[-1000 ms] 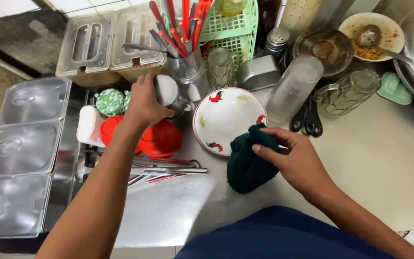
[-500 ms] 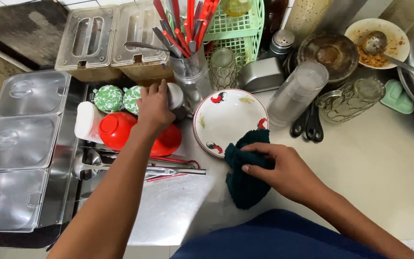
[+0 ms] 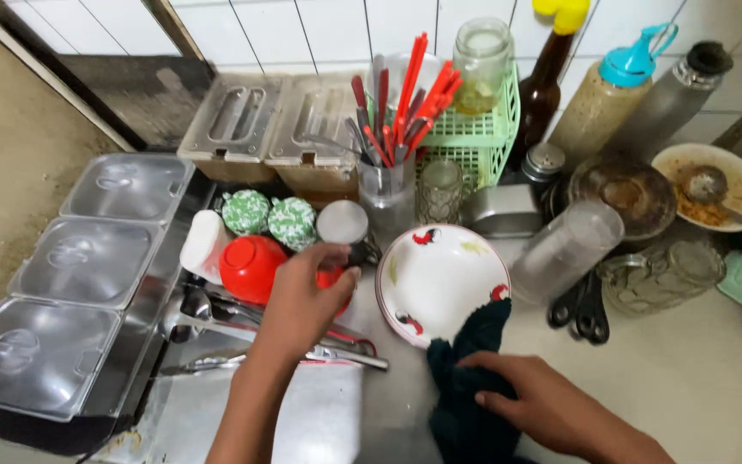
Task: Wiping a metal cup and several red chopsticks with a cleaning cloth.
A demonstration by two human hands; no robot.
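Left hand (image 3: 302,296) closed over red bowl (image 3: 251,268), left of rooster-pattern plate (image 3: 435,279). Right hand (image 3: 543,404) grips dark cloth (image 3: 465,404) on counter (image 3: 689,378). Risk: elbowing crowded utensil cup (image 3: 386,193); bowl slipping.

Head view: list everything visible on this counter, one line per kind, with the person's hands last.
lidded tubs: 3, clear, far left
lidded metal bins: 2, grey, back left
utensil cup: 1, clear with red and grey handles, back centre
basket: 1, green, holding a glass jar
sauce bottles: 3, brown, tan, grey, back right
patterned bowls: 2, green-white, left of centre
red bowl: 1, red, under the left hand
plate: 1, white with rooster print, centre
tumbler: 1, clear, lying right of plate
dirty dish: 1, cream, far right
cloth: 1, dark teal, front centre
left hand: over the red bowl
right hand: pressing the cloth
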